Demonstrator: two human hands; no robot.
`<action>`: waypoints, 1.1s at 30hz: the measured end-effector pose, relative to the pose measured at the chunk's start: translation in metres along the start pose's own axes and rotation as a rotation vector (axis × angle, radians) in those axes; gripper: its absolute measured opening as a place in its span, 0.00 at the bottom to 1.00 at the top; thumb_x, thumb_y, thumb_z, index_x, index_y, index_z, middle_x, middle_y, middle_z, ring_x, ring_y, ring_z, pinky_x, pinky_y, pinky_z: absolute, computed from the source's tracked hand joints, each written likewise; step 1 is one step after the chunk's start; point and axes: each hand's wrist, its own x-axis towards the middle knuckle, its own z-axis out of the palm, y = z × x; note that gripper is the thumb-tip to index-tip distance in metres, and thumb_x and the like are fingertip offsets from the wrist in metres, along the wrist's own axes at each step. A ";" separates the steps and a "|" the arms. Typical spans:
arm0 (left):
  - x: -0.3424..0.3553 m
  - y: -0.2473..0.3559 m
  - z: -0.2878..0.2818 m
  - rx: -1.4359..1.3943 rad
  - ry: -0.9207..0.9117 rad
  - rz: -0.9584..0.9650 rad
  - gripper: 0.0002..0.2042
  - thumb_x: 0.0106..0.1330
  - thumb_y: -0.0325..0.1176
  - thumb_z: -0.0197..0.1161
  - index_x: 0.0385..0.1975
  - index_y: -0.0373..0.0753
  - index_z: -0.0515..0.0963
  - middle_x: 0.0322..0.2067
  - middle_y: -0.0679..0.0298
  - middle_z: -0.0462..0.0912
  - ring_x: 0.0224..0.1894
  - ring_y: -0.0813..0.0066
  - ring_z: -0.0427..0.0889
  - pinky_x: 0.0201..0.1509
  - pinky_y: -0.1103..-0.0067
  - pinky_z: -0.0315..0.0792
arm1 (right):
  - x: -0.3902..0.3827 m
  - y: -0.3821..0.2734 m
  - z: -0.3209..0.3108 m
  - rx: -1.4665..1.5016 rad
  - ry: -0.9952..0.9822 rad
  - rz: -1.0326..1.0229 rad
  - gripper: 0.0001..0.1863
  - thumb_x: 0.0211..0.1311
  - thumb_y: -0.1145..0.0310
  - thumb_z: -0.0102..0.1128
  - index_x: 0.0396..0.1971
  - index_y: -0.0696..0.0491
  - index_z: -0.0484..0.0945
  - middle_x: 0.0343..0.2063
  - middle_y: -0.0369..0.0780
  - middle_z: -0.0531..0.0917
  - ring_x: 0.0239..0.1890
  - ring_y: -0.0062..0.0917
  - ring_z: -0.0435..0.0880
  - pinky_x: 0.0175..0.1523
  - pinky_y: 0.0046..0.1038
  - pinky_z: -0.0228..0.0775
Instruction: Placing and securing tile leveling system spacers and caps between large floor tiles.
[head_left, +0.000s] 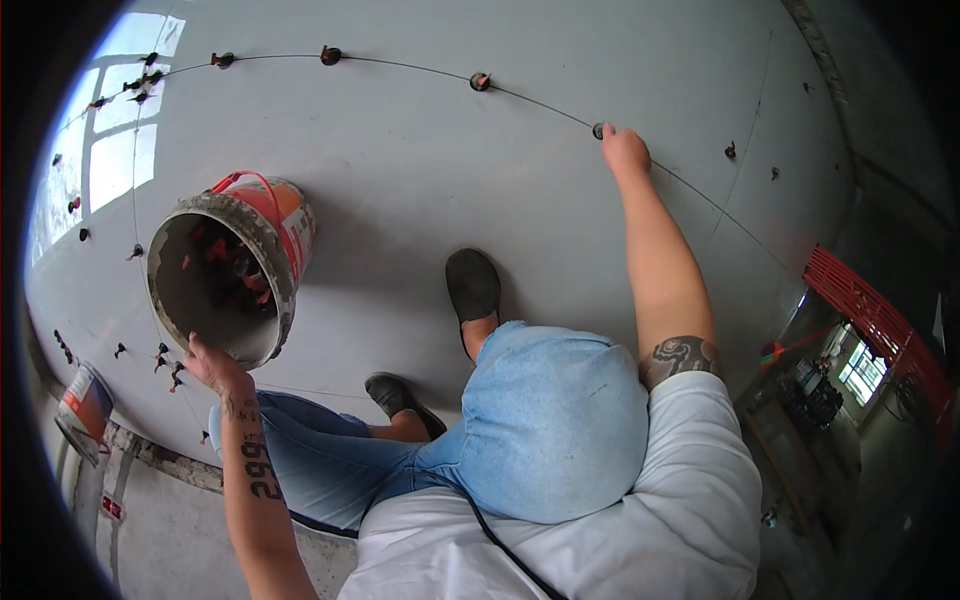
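My left hand (217, 366) grips the near rim of a cement-crusted bucket (298, 235), tilted so its mouth faces me. Red and black tile levelers (235, 265) lie inside, and its red handle (245, 177) rests against the far side. My right arm stretches far out to the right. There my right hand (627, 150) is closed at a tile joint, on a small round tile leveler (599, 130) that the fingers partly cover. Along the same joint stand more levelers, one (480, 81) nearest to the left and another (331, 56) farther along.
Large glossy grey tiles (390, 150) form the floor, with several levelers in the left joints. My shoes (473, 285) stand between bucket and right arm. A second bucket (84, 412) is at the lower left, beside rough concrete. A red slatted frame (880, 320) stands at right.
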 end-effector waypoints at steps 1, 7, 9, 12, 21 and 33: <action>-0.004 0.003 0.002 -0.002 0.022 -0.027 0.22 0.67 0.45 0.54 0.47 0.29 0.68 0.42 0.55 0.76 0.42 0.66 0.76 0.47 0.71 0.71 | -0.002 -0.001 -0.004 0.003 0.008 -0.004 0.22 0.65 0.52 0.48 0.29 0.57 0.80 0.29 0.48 0.84 0.33 0.39 0.85 0.36 0.40 0.77; 0.001 -0.002 -0.007 0.007 0.006 -0.027 0.22 0.66 0.45 0.55 0.46 0.29 0.68 0.42 0.54 0.77 0.42 0.66 0.77 0.48 0.71 0.72 | -0.003 0.005 -0.021 -0.238 -0.043 -0.393 0.21 0.68 0.51 0.46 0.36 0.52 0.80 0.38 0.46 0.83 0.42 0.44 0.82 0.45 0.44 0.74; 0.007 -0.005 -0.005 0.040 0.011 -0.001 0.22 0.66 0.44 0.55 0.47 0.29 0.68 0.42 0.54 0.77 0.42 0.65 0.77 0.48 0.71 0.72 | 0.000 0.003 -0.024 -0.248 -0.092 -0.382 0.21 0.67 0.51 0.46 0.36 0.51 0.82 0.38 0.45 0.85 0.43 0.44 0.82 0.47 0.43 0.75; 0.002 -0.002 -0.010 0.040 0.017 0.022 0.22 0.66 0.44 0.55 0.48 0.29 0.68 0.43 0.54 0.77 0.43 0.65 0.78 0.48 0.71 0.72 | -0.006 -0.007 -0.004 -0.055 -0.033 -0.140 0.21 0.66 0.54 0.47 0.31 0.54 0.82 0.37 0.48 0.85 0.41 0.43 0.83 0.44 0.43 0.75; 0.000 0.004 -0.005 0.005 -0.015 0.025 0.24 0.65 0.45 0.56 0.50 0.28 0.67 0.45 0.53 0.77 0.44 0.63 0.78 0.49 0.70 0.72 | 0.013 -0.006 0.006 0.344 -0.188 0.060 0.20 0.65 0.58 0.47 0.25 0.58 0.80 0.27 0.47 0.84 0.28 0.40 0.83 0.35 0.41 0.73; -0.002 0.000 -0.001 -0.042 -0.055 0.009 0.22 0.64 0.42 0.56 0.47 0.27 0.70 0.43 0.53 0.78 0.43 0.64 0.78 0.48 0.70 0.72 | 0.000 0.037 -0.029 0.658 -0.116 -0.053 0.21 0.68 0.55 0.48 0.28 0.56 0.81 0.26 0.42 0.84 0.26 0.27 0.83 0.35 0.33 0.74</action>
